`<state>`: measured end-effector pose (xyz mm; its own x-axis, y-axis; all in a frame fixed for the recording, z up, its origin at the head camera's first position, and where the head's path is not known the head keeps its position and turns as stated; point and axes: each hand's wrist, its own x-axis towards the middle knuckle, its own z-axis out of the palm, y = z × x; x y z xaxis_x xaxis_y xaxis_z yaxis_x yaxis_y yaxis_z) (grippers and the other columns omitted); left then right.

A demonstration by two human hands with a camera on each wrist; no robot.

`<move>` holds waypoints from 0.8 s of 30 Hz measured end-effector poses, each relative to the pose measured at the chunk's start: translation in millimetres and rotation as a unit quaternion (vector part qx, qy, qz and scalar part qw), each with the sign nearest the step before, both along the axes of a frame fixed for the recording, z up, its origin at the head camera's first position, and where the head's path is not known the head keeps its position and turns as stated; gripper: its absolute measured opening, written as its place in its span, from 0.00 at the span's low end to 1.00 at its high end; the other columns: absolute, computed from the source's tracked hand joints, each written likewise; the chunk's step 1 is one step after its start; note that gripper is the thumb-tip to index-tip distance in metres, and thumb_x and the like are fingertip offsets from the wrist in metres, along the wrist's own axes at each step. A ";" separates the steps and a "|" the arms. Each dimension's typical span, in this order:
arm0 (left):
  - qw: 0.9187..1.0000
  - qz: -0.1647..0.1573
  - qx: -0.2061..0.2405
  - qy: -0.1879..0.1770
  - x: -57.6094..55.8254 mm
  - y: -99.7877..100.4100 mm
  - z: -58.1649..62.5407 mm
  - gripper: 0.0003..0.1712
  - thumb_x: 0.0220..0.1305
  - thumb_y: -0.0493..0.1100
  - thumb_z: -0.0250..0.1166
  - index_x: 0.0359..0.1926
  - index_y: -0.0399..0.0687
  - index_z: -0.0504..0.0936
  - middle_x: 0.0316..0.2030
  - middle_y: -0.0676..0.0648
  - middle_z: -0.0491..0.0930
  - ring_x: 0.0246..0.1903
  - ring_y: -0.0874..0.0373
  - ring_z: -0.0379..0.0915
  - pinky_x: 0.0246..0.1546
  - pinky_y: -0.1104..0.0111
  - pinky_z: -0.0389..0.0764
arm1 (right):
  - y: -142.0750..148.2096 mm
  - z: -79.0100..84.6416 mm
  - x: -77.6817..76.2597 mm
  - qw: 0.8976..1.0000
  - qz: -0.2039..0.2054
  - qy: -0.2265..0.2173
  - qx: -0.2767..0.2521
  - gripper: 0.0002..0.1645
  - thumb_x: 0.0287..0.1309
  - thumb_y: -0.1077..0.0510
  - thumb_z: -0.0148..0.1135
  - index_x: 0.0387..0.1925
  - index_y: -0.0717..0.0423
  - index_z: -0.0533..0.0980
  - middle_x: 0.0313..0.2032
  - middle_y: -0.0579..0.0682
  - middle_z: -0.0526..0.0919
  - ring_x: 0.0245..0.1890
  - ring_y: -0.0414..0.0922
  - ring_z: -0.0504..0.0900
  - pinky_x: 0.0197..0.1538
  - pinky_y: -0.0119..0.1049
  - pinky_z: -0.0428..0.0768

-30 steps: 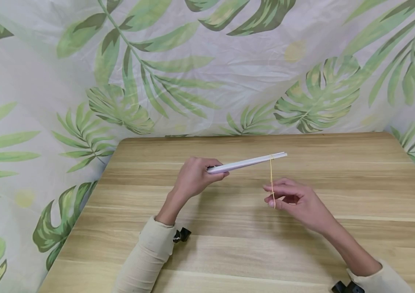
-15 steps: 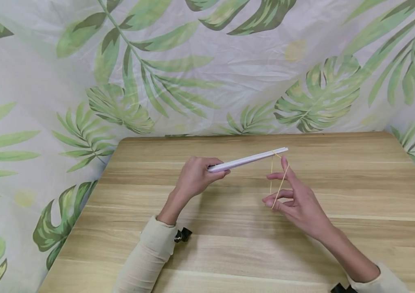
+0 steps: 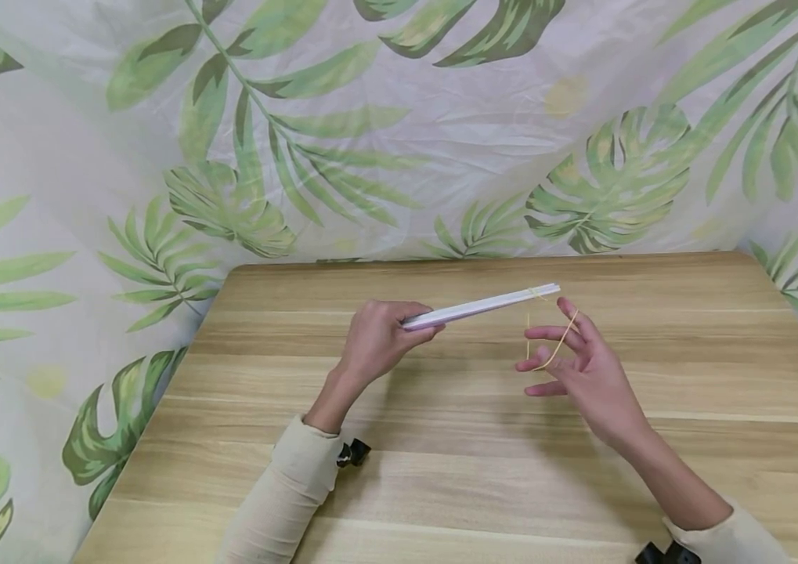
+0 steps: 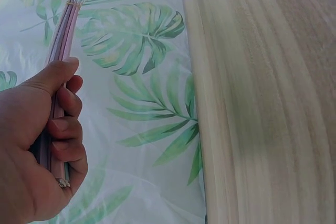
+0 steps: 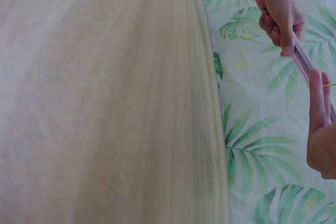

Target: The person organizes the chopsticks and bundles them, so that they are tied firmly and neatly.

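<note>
My left hand [image 3: 384,337] grips a bundle of slim pastel sticks [image 3: 483,304], which look like chopsticks, tilted with the far end up to the right. In the left wrist view, the fingers and thumb wrap around the purple and pink sticks [image 4: 68,38]. A yellow rubber band [image 3: 561,345] is wound near the bundle's far end, and its free loop runs down to my right hand [image 3: 599,384]. Index finger and thumb there are hooked in the loop and spread it wide. The right wrist view shows part of the right hand [image 5: 320,129] beside the bundle.
Below the hands lies a wood-grain table [image 3: 441,486], its back edge meeting a leaf-print cloth [image 3: 469,141]. Black wrist cameras [image 3: 354,453] sit at both sleeve cuffs.
The right index finger has lifted and spread the hanging band into a wide loop; thumb and fingers have since shifted up and slightly right. The left hand still holds the bundle, its tip slightly higher.
</note>
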<state>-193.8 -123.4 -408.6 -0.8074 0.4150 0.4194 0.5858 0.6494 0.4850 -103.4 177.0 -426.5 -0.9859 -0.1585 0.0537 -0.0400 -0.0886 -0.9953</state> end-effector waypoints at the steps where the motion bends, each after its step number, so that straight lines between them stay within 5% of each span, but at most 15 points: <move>1: 1.000 -0.005 -0.001 0.003 -0.1 -0.7 -0.5 0.06 0.62 0.48 0.80 0.39 0.54 0.96 0.30 0.55 0.92 0.22 0.66 0.73 0.26 0.71 0.73 | 1.5 0.0 -1.7 1.000 -0.001 -0.011 -0.007 0.52 0.78 0.61 0.61 0.87 0.52 0.40 0.58 0.41 0.84 0.45 0.42 0.93 0.42 0.47 0.91; 7: 0.999 -0.038 -0.008 0.023 -2.2 -6.2 -1.8 0.05 0.62 0.47 0.80 0.37 0.54 0.95 0.32 0.54 0.93 0.24 0.66 0.76 0.26 0.71 0.75 | 10.5 0.3 -7.6 0.998 -0.003 -0.041 -0.044 0.45 0.80 0.57 0.58 0.85 0.60 0.46 0.52 0.40 0.86 0.42 0.40 0.91 0.41 0.41 0.91; 14: 0.995 -0.090 -0.020 0.037 -4.8 -11.2 0.5 0.04 0.61 0.45 0.81 0.36 0.53 0.95 0.28 0.54 0.91 0.22 0.68 0.75 0.25 0.74 0.73 | 17.7 -4.0 -11.5 0.997 -0.004 -0.042 -0.064 0.25 0.79 0.58 0.60 0.72 0.48 0.69 0.51 0.43 0.86 0.37 0.38 0.89 0.33 0.36 0.89; 24: 0.989 -0.137 -0.049 0.027 -3.2 -10.1 2.4 0.02 0.62 0.43 0.80 0.36 0.56 0.95 0.25 0.57 0.87 0.22 0.70 0.68 0.26 0.76 0.70 | 16.4 -6.3 -11.9 0.997 -0.017 -0.069 -0.030 0.21 0.75 0.56 0.67 0.66 0.46 0.77 0.48 0.41 0.83 0.34 0.38 0.87 0.30 0.34 0.87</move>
